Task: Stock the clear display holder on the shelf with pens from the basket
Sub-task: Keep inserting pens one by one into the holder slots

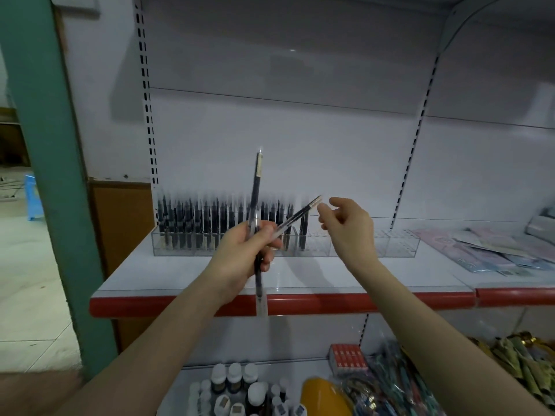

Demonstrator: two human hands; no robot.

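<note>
A long clear display holder [399, 246] stands at the back of the white shelf. Several dark pens [192, 214] fill its left and middle slots; its right end holds none. My left hand [240, 256] grips two dark pens with clear barrels in front of the holder. One pen [257, 181] stands nearly upright and the other pen [295, 219] slants up to the right. My right hand [350, 229] hovers just right of the slanted pen's tip, fingers loosely bent, holding nothing. The basket is out of sight.
The shelf [330, 277] has a red front edge [390, 303]. Flat packets [492, 250] lie at its right end. Below are small bottles [237, 385], a yellow object [324, 397], a red box [348, 358] and wrapped goods. A green post [51, 175] stands at left.
</note>
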